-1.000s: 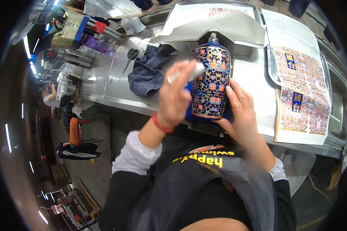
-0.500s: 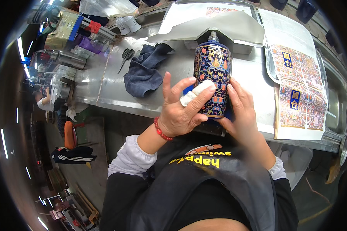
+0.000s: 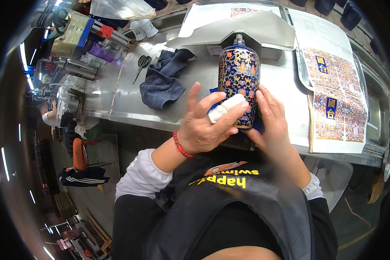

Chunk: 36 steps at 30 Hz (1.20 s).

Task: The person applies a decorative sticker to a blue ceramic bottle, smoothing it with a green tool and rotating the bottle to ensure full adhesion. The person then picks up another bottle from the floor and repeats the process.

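A dark blue bottle (image 3: 239, 71) with a dense multicoloured floral pattern lies in front of me, its clear neck pointing away. My right hand (image 3: 271, 119) is closed on its right side, fingers along the wall and thumb near the base. My left hand (image 3: 210, 121) rests against the bottle's lower front with its fingers apart. A white fabric wrap (image 3: 226, 108) covers one left finger and lies over the pattern. Behind the bottle's neck shows a black angled support (image 3: 251, 42). Part of the bottle's lower left is hidden by my left fingers.
A dark blue-grey cloth (image 3: 164, 82) and black scissors (image 3: 142, 65) lie left on the metal table (image 3: 121, 97). Patterned printed sheets (image 3: 333, 99) lie at the right, beside a tray's rim (image 3: 305, 80). White paper (image 3: 247, 28) drapes beyond the bottle.
My left hand has slid slightly right across the bottle's lower front, taking the white wrap with it. My right hand has kept its hold on the bottle.
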Each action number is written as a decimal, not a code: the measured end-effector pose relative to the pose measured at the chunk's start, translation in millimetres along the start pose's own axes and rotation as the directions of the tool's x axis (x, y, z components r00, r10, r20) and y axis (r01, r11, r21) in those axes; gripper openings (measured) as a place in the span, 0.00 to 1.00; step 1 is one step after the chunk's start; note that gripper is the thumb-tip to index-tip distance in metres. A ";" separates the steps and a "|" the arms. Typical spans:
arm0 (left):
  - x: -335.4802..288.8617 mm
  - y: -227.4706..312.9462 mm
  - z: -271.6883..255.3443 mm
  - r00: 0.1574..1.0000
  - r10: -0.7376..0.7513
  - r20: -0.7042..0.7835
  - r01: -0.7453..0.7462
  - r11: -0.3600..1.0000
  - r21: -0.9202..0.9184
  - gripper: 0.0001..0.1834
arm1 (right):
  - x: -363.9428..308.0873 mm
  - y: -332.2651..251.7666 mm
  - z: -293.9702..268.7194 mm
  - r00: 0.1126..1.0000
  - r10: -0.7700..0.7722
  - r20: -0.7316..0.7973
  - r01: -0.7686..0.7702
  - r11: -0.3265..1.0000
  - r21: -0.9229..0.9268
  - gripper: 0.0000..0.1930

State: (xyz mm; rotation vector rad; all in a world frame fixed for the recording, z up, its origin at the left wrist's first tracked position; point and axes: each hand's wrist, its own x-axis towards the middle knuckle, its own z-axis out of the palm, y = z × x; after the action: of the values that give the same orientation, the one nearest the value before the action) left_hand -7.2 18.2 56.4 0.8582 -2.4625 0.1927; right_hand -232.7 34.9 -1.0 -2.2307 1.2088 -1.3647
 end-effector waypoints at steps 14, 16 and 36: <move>4.9 6.7 7.5 1.000 0.011 -0.022 -0.011 1.000 0.024 0.23 | -0.3 0.8 -0.8 1.000 0.013 0.015 -0.014 1.000 0.023 0.49; 3.3 7.4 9.3 0.999 0.014 -0.040 -0.013 1.000 0.025 0.23 | -0.4 0.8 -1.1 1.000 0.015 0.017 -0.015 1.000 0.027 0.50; -37.0 16.6 2.5 0.999 0.013 0.039 -0.014 1.000 0.003 0.20 | -0.7 4.7 1.8 0.999 -0.032 -0.042 0.035 0.997 0.062 0.52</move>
State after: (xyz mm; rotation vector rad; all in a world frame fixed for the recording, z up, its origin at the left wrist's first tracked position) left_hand 6.1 50.5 35.6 0.8548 -2.5056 0.1870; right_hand -233.8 32.2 -5.2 -2.1997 1.1301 -1.4472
